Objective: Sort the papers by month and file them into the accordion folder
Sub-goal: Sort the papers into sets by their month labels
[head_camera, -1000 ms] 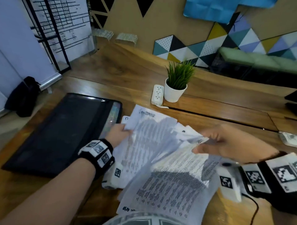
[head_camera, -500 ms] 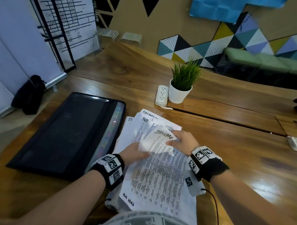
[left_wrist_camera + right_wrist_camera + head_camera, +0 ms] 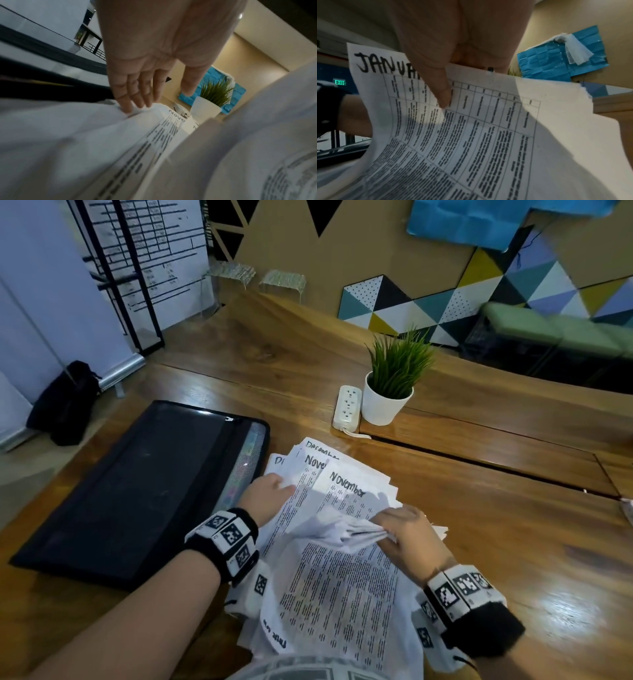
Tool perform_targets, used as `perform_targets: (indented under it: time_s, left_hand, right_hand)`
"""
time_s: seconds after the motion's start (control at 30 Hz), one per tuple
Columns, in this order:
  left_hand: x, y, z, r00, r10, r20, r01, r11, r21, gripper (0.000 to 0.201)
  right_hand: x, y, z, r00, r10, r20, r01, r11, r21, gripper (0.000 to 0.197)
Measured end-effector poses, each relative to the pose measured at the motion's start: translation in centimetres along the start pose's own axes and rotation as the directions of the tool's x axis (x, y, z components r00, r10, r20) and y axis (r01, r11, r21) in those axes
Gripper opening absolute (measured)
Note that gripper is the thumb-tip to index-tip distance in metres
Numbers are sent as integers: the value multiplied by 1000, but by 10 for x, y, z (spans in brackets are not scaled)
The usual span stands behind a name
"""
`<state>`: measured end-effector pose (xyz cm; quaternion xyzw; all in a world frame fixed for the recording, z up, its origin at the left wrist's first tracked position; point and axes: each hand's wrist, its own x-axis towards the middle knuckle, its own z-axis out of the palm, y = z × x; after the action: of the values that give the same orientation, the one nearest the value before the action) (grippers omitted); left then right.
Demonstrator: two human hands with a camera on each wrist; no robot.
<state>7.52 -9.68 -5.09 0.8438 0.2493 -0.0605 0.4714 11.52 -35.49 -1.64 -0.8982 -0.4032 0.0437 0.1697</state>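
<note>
While pinching a bunch of turned-up sheet edges, right hand [image 3: 406, 537] curled, thumb [image 3: 441, 94] pressed on the sheet headed JANUA… [image 3: 471, 135], which curves away below the thumb; other fingers hidden behind the sheets. Left hand [image 3: 265, 496] flat, fingers [image 3: 135, 97] straight and close together, tips resting on the left edge of the paper pile [image 3: 342, 577], thumb apart from them and lifted off the paper. Between the two hands, sheets headed "November" [image 3: 346, 486] fanned out, a "Decemb…" sheet [image 3: 320, 450] poking out just beyond the fingertips. Rest of pile spread under and behind both wrists, toward the body. Just left of left-hand fingers, touching the pile's edge: black accordion folder [image 3: 137, 491] lying flat on the wooden table [image 3: 513, 542], coloured tabs showing along its near side. Beyond the fingertips, well apart: white power strip [image 3: 347, 407] and potted plant [image 3: 390, 385], side by side.
</note>
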Motion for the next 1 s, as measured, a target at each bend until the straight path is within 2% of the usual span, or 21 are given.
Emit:
perform_targets:
  time_s: [0.07, 0.1, 0.17, 0.23, 0.3, 0.37, 0.43, 0.47, 0.53, 0.6, 0.67, 0.7, 0.77, 0.83, 0.9, 1.0]
  left_hand:
    - [6, -3, 8, 998, -44, 34, 38, 985, 169, 51]
    - [8, -5, 11, 998, -49, 46, 40, 981, 189, 51]
    - [7, -4, 16, 1000, 5, 12, -7, 991, 136, 46]
    - [4, -2, 20, 995, 96, -37, -94, 994, 59, 29]
    - [-1, -2, 21, 989, 147, 8, -145, 985, -98, 15]
    - [-9, -1, 20, 971, 197, 138, -165, 962, -217, 33]
    - [-14, 0, 19, 954, 203, 221, -159, 967, -200, 47]
    - [-16, 1, 19, 954, 196, 226, -156, 970, -185, 47]
    - [-16, 2, 19, 963, 203, 180, -168, 967, -191, 32]
    - [-13, 1, 20, 970, 208, 124, -196, 975, -102, 19]
    - [-7, -1, 21, 983, 174, 63, -174, 985, -9, 13]
    - [-3, -1, 22, 989, 149, 13, -150, 987, 60, 17]
    - [3, -1, 20, 993, 83, -87, -60, 969, 240, 38]
    - [9, 0, 16, 994, -18, -106, 54, 936, 349, 51]
    - [12, 0, 14, 995, -57, -84, 86, 911, 404, 48]
    - [12, 0, 13, 994, 14, -112, 39, 888, 458, 40]
  right_hand:
    - [-7, -5, 1, 1000, -18, -23, 18, 1000, 4, 28]
    - [-9, -6, 1, 1000, -3, -17, 4, 999, 35, 31]
    - [-10, -6, 1, 998, 62, -13, -60, 991, 116, 33]
    - [-10, -4, 2, 995, 102, -23, -97, 984, 148, 32]
    - [-8, -2, 2, 995, 100, -22, -96, 986, 138, 29]
    - [-5, -2, 1, 993, 117, -21, -114, 985, 131, 23]
    - [0, -1, 0, 993, 115, -6, -113, 988, 104, 21]
    - [4, -1, 0, 994, 110, 19, -111, 990, 88, 21]
    - [11, 1, 0, 991, 99, 93, -107, 991, 80, 18]
    - [19, 3, 0, 984, 83, 156, -101, 988, 116, 23]
    - [27, 4, 0, 972, 77, 221, -111, 983, 144, 31]
    - [30, 3, -1, 967, 74, 243, -112, 983, 144, 33]
    - [32, 3, 0, 964, 74, 253, -113, 983, 143, 35]
    - [31, 1, 1, 967, 81, 241, -119, 982, 147, 35]
    - [27, 0, 2, 971, 80, 226, -114, 983, 145, 36]
    - [21, 1, 2, 975, 83, 206, -113, 984, 138, 37]
